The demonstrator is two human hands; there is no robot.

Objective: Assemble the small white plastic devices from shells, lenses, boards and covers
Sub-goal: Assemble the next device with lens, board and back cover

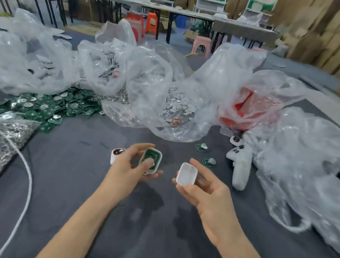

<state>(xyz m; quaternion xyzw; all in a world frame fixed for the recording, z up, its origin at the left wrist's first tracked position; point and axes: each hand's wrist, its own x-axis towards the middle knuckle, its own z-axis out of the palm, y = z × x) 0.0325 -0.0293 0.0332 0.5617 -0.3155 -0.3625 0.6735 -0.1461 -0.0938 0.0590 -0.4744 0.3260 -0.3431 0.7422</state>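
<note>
Gripping shell [159,161] edges, left hand [129,166] is thumbing the board [149,155] | right hand [206,192] is pinching cover [187,173] just beside | open worktop [156,221] beneath wrists

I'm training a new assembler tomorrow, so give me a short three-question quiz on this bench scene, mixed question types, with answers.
1. True or false: the shell in the left hand already holds a green board.
2. The right hand holds: A white cover, B green board, C nothing.
3. Fill in: the pile of loose boards lies to the person's ____.
Key: 1 true; 2 A; 3 left.
</note>
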